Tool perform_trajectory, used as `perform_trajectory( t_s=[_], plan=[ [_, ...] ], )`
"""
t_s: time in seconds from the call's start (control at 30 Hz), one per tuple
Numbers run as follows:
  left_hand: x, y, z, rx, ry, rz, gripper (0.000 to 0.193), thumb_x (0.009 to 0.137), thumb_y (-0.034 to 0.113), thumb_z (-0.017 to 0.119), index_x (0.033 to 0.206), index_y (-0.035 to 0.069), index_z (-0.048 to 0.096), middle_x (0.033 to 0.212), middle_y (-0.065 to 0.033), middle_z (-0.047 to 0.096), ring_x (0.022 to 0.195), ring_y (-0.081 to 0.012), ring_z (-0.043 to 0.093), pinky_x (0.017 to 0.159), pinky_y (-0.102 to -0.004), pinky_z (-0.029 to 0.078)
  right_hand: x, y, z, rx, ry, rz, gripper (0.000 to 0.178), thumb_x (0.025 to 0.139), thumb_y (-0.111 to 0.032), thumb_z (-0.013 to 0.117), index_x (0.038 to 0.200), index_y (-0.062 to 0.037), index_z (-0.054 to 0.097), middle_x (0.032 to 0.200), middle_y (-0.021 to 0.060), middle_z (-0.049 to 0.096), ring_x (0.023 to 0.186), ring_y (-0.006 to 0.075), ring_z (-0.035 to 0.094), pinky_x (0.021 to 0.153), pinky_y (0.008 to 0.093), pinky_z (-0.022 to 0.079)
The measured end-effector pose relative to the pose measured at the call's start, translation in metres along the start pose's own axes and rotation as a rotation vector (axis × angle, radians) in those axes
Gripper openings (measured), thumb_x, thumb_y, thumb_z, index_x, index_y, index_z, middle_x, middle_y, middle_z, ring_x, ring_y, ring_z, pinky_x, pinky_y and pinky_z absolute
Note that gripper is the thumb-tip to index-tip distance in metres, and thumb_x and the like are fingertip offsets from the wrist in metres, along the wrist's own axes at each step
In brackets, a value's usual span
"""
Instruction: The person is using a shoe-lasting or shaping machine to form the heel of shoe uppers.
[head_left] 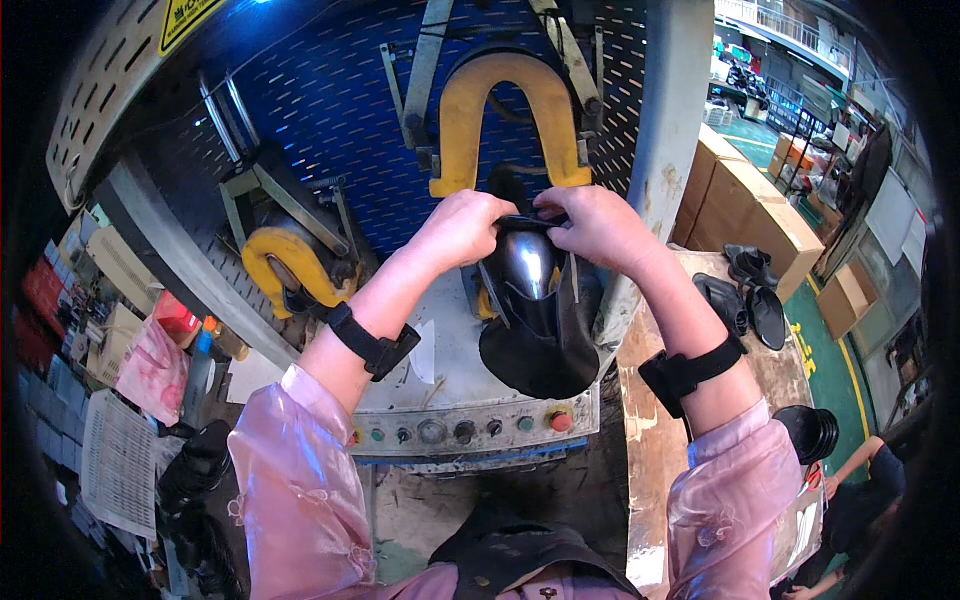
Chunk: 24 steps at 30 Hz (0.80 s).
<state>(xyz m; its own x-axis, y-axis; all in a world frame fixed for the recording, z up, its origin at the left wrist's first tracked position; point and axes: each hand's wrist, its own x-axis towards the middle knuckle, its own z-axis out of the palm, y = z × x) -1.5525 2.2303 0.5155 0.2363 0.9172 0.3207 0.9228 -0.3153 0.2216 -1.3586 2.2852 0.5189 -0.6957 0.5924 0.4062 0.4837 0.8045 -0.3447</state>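
Steadying black upper (pixel 540 362), apparently: far edge is pinched by left hand (pixel 462 228) and right hand (pixel 598 228).
Metal form (pixel 524 265): partly wrapped.

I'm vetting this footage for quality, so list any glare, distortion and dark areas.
Head view: white glare sits on the shiny rounded form, between left hand and right hand; the black upper is dark, showing little detail; fisheye distortion bends the grey machine frame at left; black vignetting fills the corners.
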Motion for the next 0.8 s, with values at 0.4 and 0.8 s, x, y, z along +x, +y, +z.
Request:
perform_trajectory(
  t_s=[0.4, 0.8],
  plan=[
    [0.005, -0.022, -0.007, -0.356, -0.36, 0.145, 0.059, 0.068, -0.006, 0.047, 0.125, 0.004, 0.052, 0.105, -0.0235, 0.062, 0.101, -0.0318, 0.06, 0.092, -0.0361, 0.044, -0.005, 0.01, 0.004, 0.248, -0.015, 0.184, 0.027, 0.068, -0.022, 0.066, 0.09, -0.0056, 0.071, 0.081, 0.0147, 0.068, 0.078, 0.0275, 0.066, 0.075, 0.0349, 0.051],
    [0.006, -0.008, -0.011, -0.096, -0.296, 0.095, 0.063, 0.069, -0.008, 0.045, 0.127, 0.015, 0.052, 0.099, -0.0233, 0.063, 0.094, -0.0382, 0.061, 0.083, -0.0397, 0.048, -0.02, 0.017, -0.005, 0.281, -0.065, 0.128, 0.034, 0.082, -0.021, 0.061, 0.11, -0.0022, 0.065, 0.089, 0.012, 0.069, 0.083, 0.0162, 0.064, 0.078, 0.0298, 0.049]
  ],
)
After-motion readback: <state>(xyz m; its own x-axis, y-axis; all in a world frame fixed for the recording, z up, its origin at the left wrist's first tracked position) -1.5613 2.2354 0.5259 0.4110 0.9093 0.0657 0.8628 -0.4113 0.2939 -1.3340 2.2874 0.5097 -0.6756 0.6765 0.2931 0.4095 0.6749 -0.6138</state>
